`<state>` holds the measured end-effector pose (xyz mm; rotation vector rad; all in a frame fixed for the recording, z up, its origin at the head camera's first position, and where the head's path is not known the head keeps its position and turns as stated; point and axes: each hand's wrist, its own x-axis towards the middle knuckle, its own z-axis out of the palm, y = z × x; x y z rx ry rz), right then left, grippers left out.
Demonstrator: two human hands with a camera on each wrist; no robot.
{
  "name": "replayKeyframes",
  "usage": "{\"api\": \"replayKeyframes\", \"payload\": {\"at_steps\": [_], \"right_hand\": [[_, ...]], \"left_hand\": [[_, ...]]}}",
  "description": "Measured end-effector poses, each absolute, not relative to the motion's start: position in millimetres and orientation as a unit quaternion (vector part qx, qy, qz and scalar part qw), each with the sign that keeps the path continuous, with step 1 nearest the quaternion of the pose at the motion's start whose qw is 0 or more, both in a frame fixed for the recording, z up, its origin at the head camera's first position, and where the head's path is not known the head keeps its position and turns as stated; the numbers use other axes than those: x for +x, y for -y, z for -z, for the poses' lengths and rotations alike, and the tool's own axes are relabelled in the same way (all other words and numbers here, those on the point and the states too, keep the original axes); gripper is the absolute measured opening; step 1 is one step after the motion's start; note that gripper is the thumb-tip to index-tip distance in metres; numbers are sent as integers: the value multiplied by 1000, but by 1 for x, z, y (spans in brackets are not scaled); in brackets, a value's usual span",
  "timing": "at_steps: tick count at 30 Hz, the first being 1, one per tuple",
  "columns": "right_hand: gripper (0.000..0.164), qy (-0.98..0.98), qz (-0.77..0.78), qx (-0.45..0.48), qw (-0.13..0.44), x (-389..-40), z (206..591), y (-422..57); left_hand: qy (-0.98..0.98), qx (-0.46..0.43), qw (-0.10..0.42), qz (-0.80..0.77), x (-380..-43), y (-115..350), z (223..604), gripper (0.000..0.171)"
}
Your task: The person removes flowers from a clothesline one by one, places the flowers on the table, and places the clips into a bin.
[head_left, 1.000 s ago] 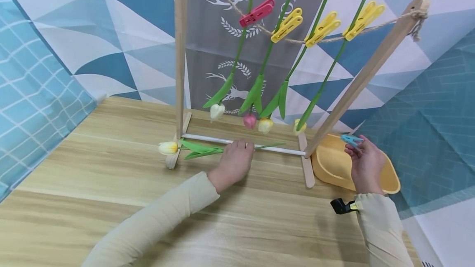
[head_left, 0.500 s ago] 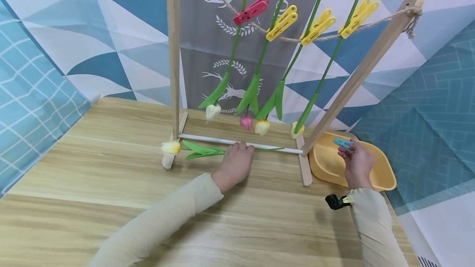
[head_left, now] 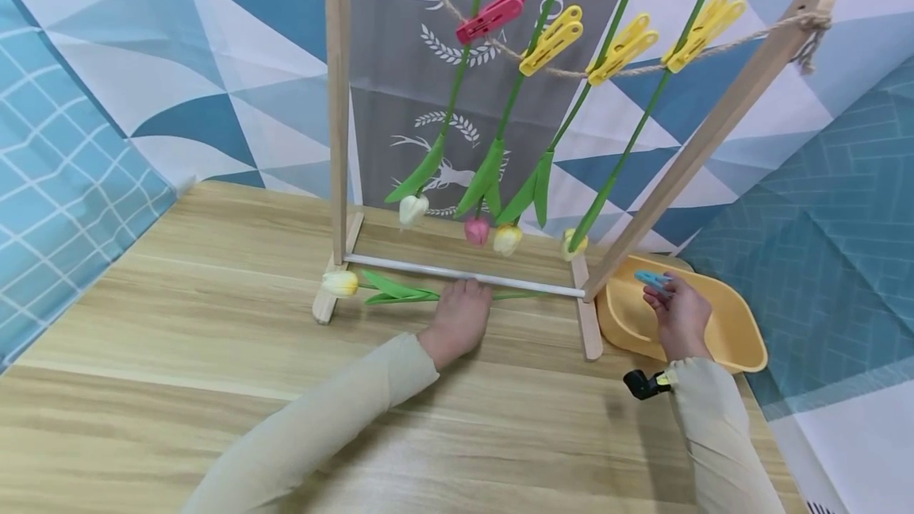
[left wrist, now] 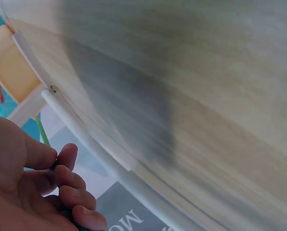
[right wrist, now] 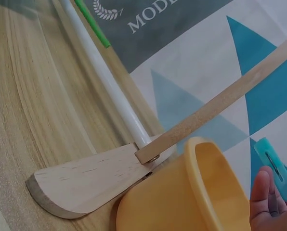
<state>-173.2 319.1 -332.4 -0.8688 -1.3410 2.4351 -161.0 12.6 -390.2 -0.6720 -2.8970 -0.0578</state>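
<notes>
My left hand [head_left: 462,316] pinches the stem of a white-yellow tulip [head_left: 340,284]. The tulip lies sideways in front of the rack's white bar [head_left: 421,267], its flower to the left and its stem end to the right. In the left wrist view, thumb and curled fingers close on the green stem [left wrist: 43,132]. Over the yellow basin [head_left: 750,339], my right hand [head_left: 684,314] holds a blue clothespin [head_left: 650,279] between thumb and fingers. That clothespin [right wrist: 274,166] also shows in the right wrist view, beside the basin's rim.
A rope [head_left: 757,40] spans the wooden rack's posts [head_left: 714,137]. Several tulips hang from it head down, clipped by one red clothespin [head_left: 491,16] and yellow clothespins [head_left: 553,41]. The rack's right foot [head_left: 589,327] stands beside the basin. A patterned cloth hangs behind.
My left hand and the tulip have shifted slightly to the right. My right hand has moved a little left with the blue clothespin, still over the basin.
</notes>
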Motion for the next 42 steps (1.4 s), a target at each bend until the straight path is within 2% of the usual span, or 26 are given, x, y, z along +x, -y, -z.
{"api": "replayKeyframes", "payload": {"at_steps": [8, 17, 20, 26, 33, 37, 42], "right_hand": [[13, 478, -821, -299, 94, -180, 338, -320], [36, 535, -781, -314, 70, -190, 344, -319], [39, 551, -767, -324, 59, -193, 348, -321], [39, 563, -754, -335, 44, -197, 353, -321], [26, 555, -758, -342, 27, -200, 356, -320], [36, 559, -755, -343, 14, -201, 357, -321], [34, 561, -753, -343, -1, -202, 359, -322]], "left_hand": [[973, -218, 77, 17, -163, -13, 393, 15], [977, -208, 30, 41, -168, -12, 398, 17], [978, -205, 17, 44, -169, -11, 400, 20], [978, -203, 7, 50, -171, -10, 402, 22], [978, -204, 6, 49, -172, -11, 404, 23], [977, -207, 6, 48, -172, -11, 404, 26], [976, -208, 3, 58, -172, -12, 404, 26]]}}
